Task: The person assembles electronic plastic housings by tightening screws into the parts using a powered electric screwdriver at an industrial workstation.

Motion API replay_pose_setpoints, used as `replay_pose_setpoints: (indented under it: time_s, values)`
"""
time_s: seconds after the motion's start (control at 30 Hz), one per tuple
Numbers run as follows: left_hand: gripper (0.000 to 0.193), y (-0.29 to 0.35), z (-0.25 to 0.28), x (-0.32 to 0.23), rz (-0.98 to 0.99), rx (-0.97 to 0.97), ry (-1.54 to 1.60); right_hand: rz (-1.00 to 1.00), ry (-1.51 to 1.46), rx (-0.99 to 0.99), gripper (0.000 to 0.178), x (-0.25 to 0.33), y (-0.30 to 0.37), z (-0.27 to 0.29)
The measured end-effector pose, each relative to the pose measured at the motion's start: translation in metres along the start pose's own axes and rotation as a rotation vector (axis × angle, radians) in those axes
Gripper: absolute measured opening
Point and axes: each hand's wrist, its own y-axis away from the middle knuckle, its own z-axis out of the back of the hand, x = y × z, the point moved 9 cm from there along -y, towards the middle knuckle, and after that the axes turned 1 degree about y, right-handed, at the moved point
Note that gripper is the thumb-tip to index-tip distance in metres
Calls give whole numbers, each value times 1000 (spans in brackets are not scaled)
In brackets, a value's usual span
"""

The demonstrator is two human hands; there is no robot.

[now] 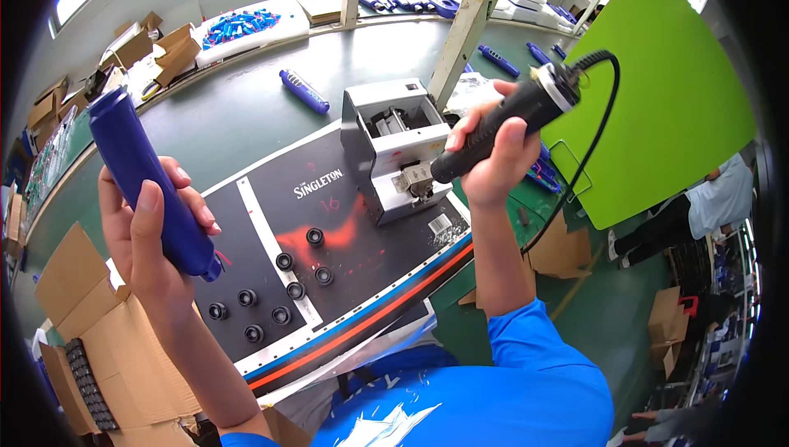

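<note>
A dark blue tube point(158, 180) stands tilted in the air over the left part of the bench, clamped in the left hand point(146, 237), whose fingers and thumb wrap its side; the right hand point(497, 147) is closed around a black electric screwdriver point(526, 112), its nose close to the front of a grey metal machine point(393, 192), though I cannot tell whether they touch; beneath lies a black board point(362, 270) with small black round caps point(315, 237); another blue tube point(304, 91) lies behind; an open cardboard box point(140, 357) sits at left.
</note>
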Motion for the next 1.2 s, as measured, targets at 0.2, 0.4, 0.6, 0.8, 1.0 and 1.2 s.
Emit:
replay_pose_setpoints:
  time_s: [0.2,0.4,0.6,0.8,1.0,1.2]
  values:
    - [36,0,3,-4,-18,15,14,-65,38,-8,48,-21,8,-1]
    - [40,1,-1,5,26,22,-51,-13,271,-4,46,-4,17,-8]
    - [54,2,-5,7,38,27,-10,-160,76,-79,45,-12,48,12]
    - [57,2,-20,31,243,62,419,-232,-267,-232,64,26,36,21]
    - [36,9,-27,60,386,-14,395,-203,-552,-65,71,77,22,-3]
    - [34,18,-39,78,426,-35,509,-83,-706,57,68,105,20,-33]
